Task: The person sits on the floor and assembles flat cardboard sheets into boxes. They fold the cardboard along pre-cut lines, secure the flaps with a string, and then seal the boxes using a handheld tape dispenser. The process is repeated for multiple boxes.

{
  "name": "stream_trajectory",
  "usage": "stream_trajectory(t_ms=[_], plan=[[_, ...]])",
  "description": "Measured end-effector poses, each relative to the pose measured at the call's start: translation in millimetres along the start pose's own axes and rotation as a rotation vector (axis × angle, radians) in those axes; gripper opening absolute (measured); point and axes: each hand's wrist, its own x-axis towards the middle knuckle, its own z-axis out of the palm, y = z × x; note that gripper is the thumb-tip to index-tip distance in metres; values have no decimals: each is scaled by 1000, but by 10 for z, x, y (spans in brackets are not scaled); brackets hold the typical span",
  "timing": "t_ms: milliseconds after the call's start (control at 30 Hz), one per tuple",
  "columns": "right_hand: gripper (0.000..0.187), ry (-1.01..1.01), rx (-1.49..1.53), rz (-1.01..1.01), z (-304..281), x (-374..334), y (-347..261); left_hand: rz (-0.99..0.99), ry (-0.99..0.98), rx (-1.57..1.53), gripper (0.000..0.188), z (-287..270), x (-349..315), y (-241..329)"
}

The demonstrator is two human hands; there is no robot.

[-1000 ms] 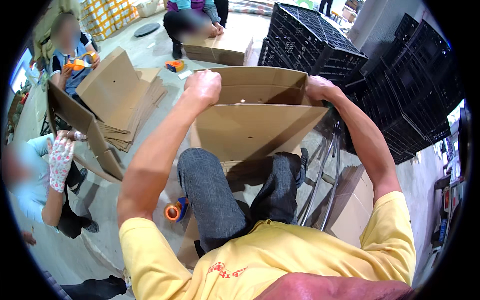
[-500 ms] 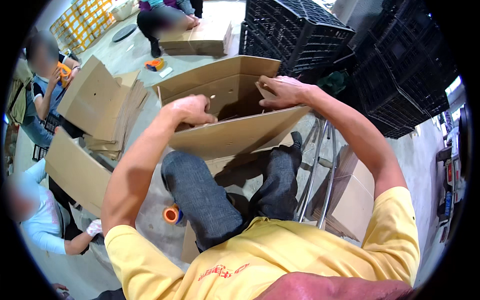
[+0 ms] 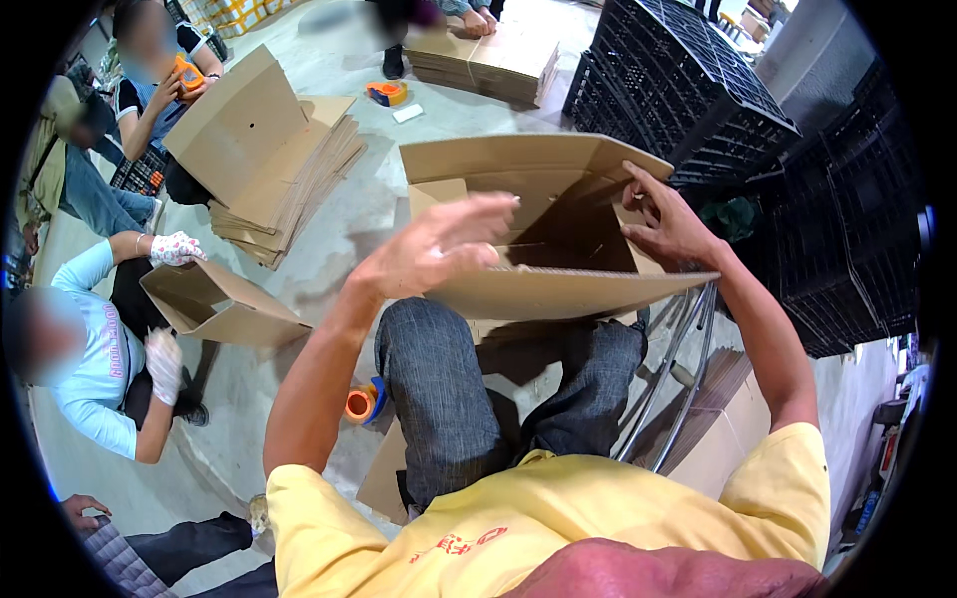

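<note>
A brown cardboard box [image 3: 568, 294] stands in front of my knees with its top flaps up, and I see down into it. My right hand [image 3: 670, 221] holds its right end, thumb and fingers on the cardboard by the far right corner. Over the box's near left corner is my left hand [image 3: 424, 247], lifted, with its fingers stretched out and nothing in them. It covers part of the left end of the box.
Left of me lies a stack of flat cartons [image 3: 289, 214]. A gloved person [image 3: 95, 349] has a smaller open box [image 3: 234, 304]. An orange and blue tape dispenser [image 3: 364, 401] lies by my left knee. Black plastic crates [image 3: 688, 95] stand at the far right, metal legs [image 3: 663, 374] nearer.
My left hand has come up from the near left of the box, its fingers straightening. My right hand stays at the right end. The gloved person's box has been opened out.
</note>
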Motion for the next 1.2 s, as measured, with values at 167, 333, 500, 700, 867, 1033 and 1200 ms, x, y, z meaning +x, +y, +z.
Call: stream_trajectory(t_ms=[167,333,500,700,867,1033,1200], plan=[[61,110,185,66,100,-7,173,-95,-4,360,33,-15,-21,10],[25,241,675,-13,238,93,562,-22,251,426,26,-93,75,-153],[24,215,1246,-63,138,9,639,-106,306,666,23,-42,182,-506],[63,361,654,352,671,-631,344,-66,327,778,43,30,10,-568],[59,150,863,493,601,-597,163,257,276,931,62,3,648,-70],[62,105,809,623,509,-544,-71,-126,-295,880,61,-64,1841,19],[62,186,913,540,618,-583,-75,-170,-698,581,61,397,1594,-297]])
